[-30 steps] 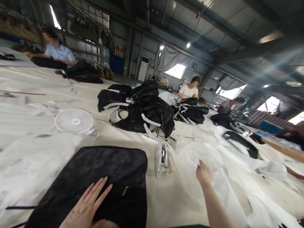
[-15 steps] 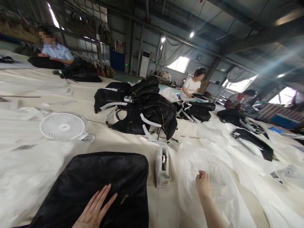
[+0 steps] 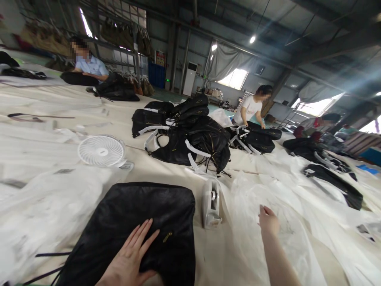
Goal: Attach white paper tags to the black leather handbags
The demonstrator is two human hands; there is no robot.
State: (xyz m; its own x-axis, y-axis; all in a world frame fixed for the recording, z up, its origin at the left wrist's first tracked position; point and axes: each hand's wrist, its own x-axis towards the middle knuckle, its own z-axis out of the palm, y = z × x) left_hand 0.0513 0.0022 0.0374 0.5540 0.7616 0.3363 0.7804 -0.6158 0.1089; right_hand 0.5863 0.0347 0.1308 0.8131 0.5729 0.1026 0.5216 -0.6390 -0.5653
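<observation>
A black bag (image 3: 119, 214) with a small gold zip pull lies flat in front of me. My left hand (image 3: 127, 254) rests on it, palm down, with the fingers stretched out. To the right, a clear plastic bag (image 3: 294, 242) is spread over the table. My right hand (image 3: 269, 220) is closed in a pinch on this thin plastic, though the fingertips are partly hidden. Between the black bag and the plastic stands a white tape dispenser (image 3: 210, 210).
A white fan (image 3: 101, 151) lies at the left beside crumpled plastic sheeting (image 3: 44, 214). Black bags with white-wrapped straps (image 3: 205, 139) are heaped across the table (image 3: 119, 115). Co-workers (image 3: 253, 105) handle bags on the far side, and more black bags (image 3: 333, 182) lie at the right.
The view has turned slightly left, so things sit farther right in the picture. My left hand stays flat on the black bag; my right hand remains closed over the plastic, whose folds have shifted.
</observation>
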